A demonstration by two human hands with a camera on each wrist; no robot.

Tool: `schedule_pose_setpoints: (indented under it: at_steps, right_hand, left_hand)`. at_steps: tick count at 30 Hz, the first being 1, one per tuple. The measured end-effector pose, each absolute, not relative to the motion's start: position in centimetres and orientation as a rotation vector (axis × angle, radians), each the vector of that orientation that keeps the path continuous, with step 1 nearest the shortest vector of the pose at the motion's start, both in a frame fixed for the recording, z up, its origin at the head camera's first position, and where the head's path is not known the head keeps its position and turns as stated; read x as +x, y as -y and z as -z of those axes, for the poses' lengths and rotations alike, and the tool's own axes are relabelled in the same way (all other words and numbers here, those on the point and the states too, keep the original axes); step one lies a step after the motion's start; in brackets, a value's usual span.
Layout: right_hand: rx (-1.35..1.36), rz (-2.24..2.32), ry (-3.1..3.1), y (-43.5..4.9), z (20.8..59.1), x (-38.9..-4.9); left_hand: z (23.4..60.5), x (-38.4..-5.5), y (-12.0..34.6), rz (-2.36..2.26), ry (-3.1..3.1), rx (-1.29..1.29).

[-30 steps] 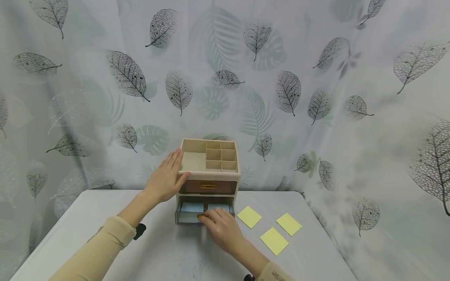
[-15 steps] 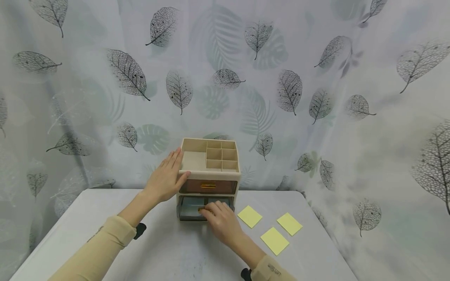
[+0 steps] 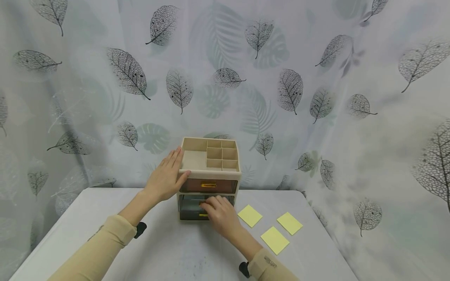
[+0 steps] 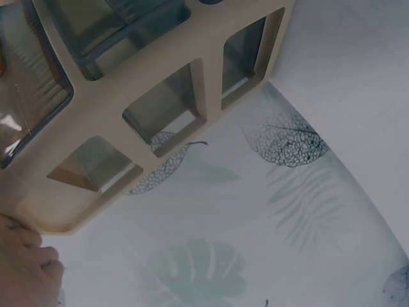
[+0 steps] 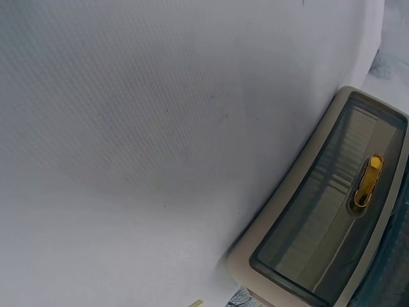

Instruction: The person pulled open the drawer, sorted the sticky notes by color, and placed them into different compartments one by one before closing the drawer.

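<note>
A cream desktop organizer [image 3: 209,171] with see-through drawers stands at the back of the table. My left hand [image 3: 163,180] rests along its top left edge, fingers straight and thumb over the front rim. At the middle drawer [image 3: 190,202], my right hand [image 3: 221,215] pinches the gold drawer handle with thumb and curled fingers, covering most of it. The left wrist view has the left hand [image 4: 29,265] at the corner of the organizer's windowed side [image 4: 163,105]. In the right wrist view, a drawer with a gold handle [image 5: 368,182] shows, but no hand.
Three yellow sticky notes, a near one [image 3: 275,240], a left one [image 3: 250,216] and a right one [image 3: 290,224], lie right of the organizer on the white table [image 3: 158,249]. Divided compartments [image 3: 222,155] form the organizer's top. A leaf-print curtain [image 3: 225,105] hangs behind.
The middle drawer has slid back into the organizer, hiding the light blue contents and uncovering the bottom drawer's front. My right hand moved inward with it; the left stayed put.
</note>
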State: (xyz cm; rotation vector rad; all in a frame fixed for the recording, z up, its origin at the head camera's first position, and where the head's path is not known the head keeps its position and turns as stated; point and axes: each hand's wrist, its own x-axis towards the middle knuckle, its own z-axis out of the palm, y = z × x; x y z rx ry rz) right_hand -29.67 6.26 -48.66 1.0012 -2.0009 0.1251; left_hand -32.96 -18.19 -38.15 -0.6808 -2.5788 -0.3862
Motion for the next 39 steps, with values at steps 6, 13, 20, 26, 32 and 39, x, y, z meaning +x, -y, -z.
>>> schedule_pose_setpoints:
  at_steps: [6,13,20,26,32,39]
  right_hand:
    - [0.989,-0.122,2.013,-6.3,48.7,-30.3]
    - [0.964,-0.089,2.005,-6.4,48.8,-31.0]
    - [0.942,-0.082,1.989,-6.3,49.0,-31.3]
    - [0.943,-0.087,1.94,-6.2,49.1,-31.6]
    - [0.951,-0.09,1.947,-6.5,49.3,-31.3]
    - [0.984,-0.094,1.966,-7.0,49.9,-30.5]
  left_hand:
    - [38.1,-32.9,18.2,0.388,2.579,-0.679]
    - [38.2,-32.9,18.2,0.379,2.584,-0.683]
    - [38.3,-32.9,18.2,0.398,2.557,-0.687]
    - [38.3,-33.0,18.2,0.4,2.55,-0.688]
    - [38.4,-32.9,18.2,0.392,2.539,-0.691]
    - [38.3,-32.9,18.2,0.407,2.549,-0.689]
